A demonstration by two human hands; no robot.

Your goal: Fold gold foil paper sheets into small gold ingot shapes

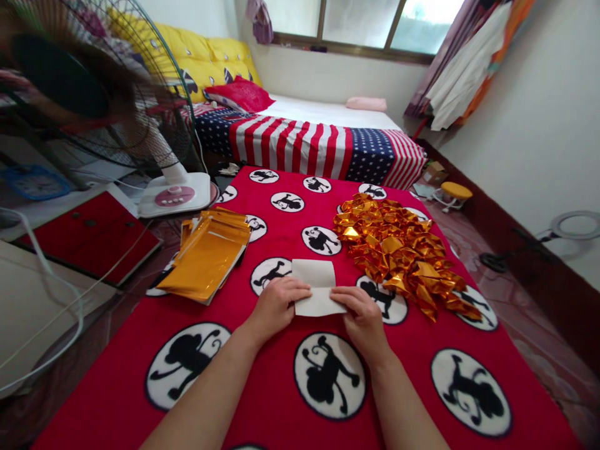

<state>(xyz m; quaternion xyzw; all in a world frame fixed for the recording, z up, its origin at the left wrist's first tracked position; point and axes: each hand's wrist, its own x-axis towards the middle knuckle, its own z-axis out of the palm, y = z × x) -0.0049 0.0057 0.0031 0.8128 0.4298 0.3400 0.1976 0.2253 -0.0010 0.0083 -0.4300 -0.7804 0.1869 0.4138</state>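
Note:
A sheet of paper (315,274), its whitish side showing, lies on the red monkey-print cloth (276,412) with a crease running across its middle. At the sheet's left edge my left hand (280,301) pinches it near the crease, thumb hidden underneath or behind the fingers. My right hand (360,312) grips the right edge in the same way. To the left sits a stack of flat gold foil paper (206,250). A heap of folded gold foil pieces (394,244) spreads over the cloth on the right.
An electric fan (175,187) stands at the left beside a red panel (89,234) and loose white cables. Behind the table is a bed (300,147) with a striped, starred cover. A yellow stool (455,192) stands on the floor at the right.

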